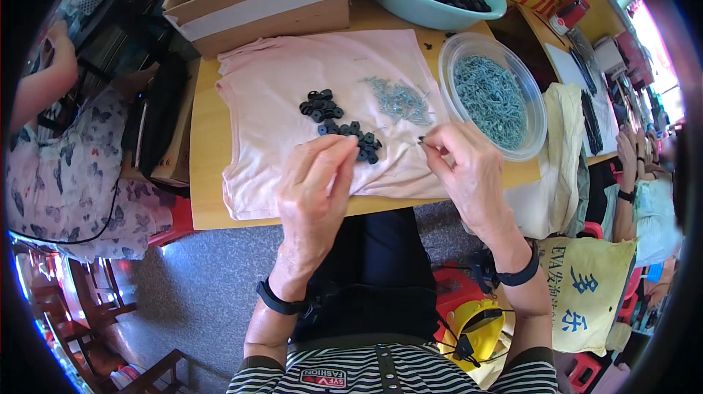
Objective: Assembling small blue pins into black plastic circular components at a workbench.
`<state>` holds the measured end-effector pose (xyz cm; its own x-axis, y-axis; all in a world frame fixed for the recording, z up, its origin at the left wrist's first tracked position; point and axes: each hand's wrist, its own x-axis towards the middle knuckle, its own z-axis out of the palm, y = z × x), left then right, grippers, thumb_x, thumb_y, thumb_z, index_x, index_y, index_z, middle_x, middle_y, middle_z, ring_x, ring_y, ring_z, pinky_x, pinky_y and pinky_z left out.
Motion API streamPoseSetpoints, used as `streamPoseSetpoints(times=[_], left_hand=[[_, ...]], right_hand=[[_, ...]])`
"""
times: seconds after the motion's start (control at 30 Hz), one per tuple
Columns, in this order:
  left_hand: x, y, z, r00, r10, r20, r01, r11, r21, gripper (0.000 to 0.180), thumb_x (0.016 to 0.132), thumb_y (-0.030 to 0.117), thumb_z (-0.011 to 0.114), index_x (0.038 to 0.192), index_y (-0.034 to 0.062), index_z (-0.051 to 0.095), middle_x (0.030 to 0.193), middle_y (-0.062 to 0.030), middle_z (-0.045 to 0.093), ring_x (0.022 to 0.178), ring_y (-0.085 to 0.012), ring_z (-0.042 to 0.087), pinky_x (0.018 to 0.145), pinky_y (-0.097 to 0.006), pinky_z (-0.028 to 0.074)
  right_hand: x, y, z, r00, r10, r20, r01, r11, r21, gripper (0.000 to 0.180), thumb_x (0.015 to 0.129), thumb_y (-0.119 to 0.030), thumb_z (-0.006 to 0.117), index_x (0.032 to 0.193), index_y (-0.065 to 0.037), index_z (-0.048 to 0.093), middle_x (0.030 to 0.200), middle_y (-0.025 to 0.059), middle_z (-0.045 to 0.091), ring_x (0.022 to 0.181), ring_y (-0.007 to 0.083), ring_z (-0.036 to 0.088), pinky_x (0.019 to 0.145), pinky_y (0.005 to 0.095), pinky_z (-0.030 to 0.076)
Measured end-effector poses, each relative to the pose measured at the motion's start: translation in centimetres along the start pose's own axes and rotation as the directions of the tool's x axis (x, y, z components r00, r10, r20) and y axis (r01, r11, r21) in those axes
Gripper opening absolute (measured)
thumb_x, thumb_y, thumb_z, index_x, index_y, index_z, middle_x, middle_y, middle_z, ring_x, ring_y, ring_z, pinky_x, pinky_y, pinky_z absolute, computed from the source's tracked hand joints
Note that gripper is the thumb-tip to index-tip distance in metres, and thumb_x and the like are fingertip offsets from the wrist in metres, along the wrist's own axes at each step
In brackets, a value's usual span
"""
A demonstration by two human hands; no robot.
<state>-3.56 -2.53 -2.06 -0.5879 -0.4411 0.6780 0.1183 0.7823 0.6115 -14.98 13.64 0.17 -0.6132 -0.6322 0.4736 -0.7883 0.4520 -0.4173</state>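
My left hand [313, 185] is closed in a pinch at the near edge of a loose pile of small black plastic pieces [368, 146]. Whatever its fingertips hold is too small to make out. To the right, my right hand [465, 168] pinches a tiny black piece [421, 140] between thumb and forefinger, just above the cloth. A second cluster of black pieces [320, 106] lies farther off. Beyond my right fingertips, silvery screws [399, 101] are scattered. All of these rest on a pale pink cloth [267, 141], which looks like a shirt spread flat.
A round clear tub [540, 127] full of screws stands at the right. Behind the cloth are a cardboard box [271, 17] and a pale green basin [410, 7], both holding black pieces. The wooden table's edge [220, 220] runs close to me. Other people sit at both sides.
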Motion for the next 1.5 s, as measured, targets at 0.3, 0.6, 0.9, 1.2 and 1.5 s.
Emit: streamPoseSetpoints(times=[0.3,0.6,0.9,1.2,1.5], left_hand=[[-0.1,1.5,5.4,0.948,0.064,0.312,-0.078,0.996,0.033,0.016,0.070,0.000,0.065,0.087,0.0019,0.064,0.088,-0.0088,0.058,0.082,-0.0257,0.056,0.072,-0.034,0.047],[0.8,1.6,6.4,0.903,0.134,0.409,-0.207,0.968,0.140,0.012,0.066,0.005,0.061,0.078,0.0034,0.060,0.085,-0.0070,0.055,0.085,-0.0249,0.053,0.076,-0.035,0.044],[1.1,1.6,6.1,0.879,0.112,0.464,-0.204,0.967,0.153,0.013,0.072,0.003,0.066,0.084,0.0037,0.060,0.087,-0.0079,0.059,0.083,-0.0278,0.055,0.076,-0.035,0.044],[-1.1,2.9,2.4,0.745,-0.404,0.531,0.666,0.408,-0.624,0.010,0.089,0.006,0.059,0.096,-0.0006,0.058,0.089,-0.0050,0.061,0.076,-0.0106,0.057,0.072,-0.023,0.047],[-2.3,2.5,-0.2,0.680,-0.442,0.585,0.708,0.188,-0.681,0.021,0.088,0.004,0.060,0.108,-0.0023,0.055,0.093,-0.0084,0.063,0.086,-0.0136,0.062,0.080,-0.026,0.051]], right_hand=[[-3.5,2.0,-0.5,0.967,-0.240,0.081,0.254,0.928,-0.274,0.012,0.065,-0.004,0.060,0.076,-0.005,0.056,0.089,0.0044,0.058,0.082,0.0181,0.057,0.064,0.0267,0.049],[-3.3,2.0,-0.5,0.985,-0.148,0.090,0.161,0.975,-0.153,0.015,0.070,-0.003,0.062,0.084,-0.007,0.056,0.084,0.0026,0.055,0.080,0.0178,0.057,0.061,0.0276,0.049],[-3.3,2.2,-0.5,0.997,0.011,0.072,-0.010,1.000,-0.013,0.018,0.074,-0.003,0.065,0.091,-0.008,0.062,0.080,0.0047,0.055,0.077,0.0212,0.059,0.061,0.0308,0.050],[-2.6,0.5,-2.3,0.835,0.363,0.415,-0.543,0.412,0.732,0.020,0.083,-0.008,0.066,0.102,-0.002,0.063,0.088,0.0025,0.063,0.073,0.0065,0.058,0.056,0.0190,0.045],[-2.3,-1.2,-1.4,0.729,0.226,0.647,-0.643,-0.101,0.760,0.024,0.085,-0.011,0.066,0.106,0.000,0.062,0.092,0.0066,0.067,0.072,0.0049,0.057,0.053,0.0180,0.044]])
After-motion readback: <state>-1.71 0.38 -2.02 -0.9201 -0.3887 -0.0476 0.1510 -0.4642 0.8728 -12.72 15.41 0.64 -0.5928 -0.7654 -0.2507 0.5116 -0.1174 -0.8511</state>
